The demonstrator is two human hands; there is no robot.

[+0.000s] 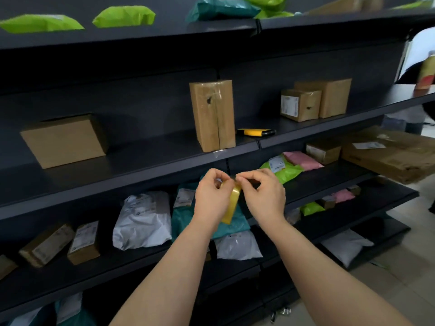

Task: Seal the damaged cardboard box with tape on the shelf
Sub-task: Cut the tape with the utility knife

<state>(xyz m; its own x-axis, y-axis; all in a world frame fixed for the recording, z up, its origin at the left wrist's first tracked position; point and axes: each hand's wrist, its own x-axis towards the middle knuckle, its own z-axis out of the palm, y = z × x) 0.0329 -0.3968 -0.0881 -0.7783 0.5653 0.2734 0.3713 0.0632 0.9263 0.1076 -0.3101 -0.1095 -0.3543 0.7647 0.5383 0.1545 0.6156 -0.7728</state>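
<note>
A tall cardboard box point(213, 114) stands upright on the middle shelf point(141, 161). It has a dark hole near its top and clear tape across it. Below the shelf edge, my left hand point(213, 198) grips a yellowish roll of tape point(231, 203) held on edge. My right hand point(262, 194) pinches at the top rim of the roll with thumb and forefinger. Both hands are in front of the lower shelf, well below the box.
A yellow utility knife point(255, 132) lies just right of the tall box. A brown box point(64, 140) sits at left and two boxes point(315, 101) at right on the same shelf. Mailer bags point(143, 220) fill the lower shelves. A large flat carton point(388, 154) juts out at right.
</note>
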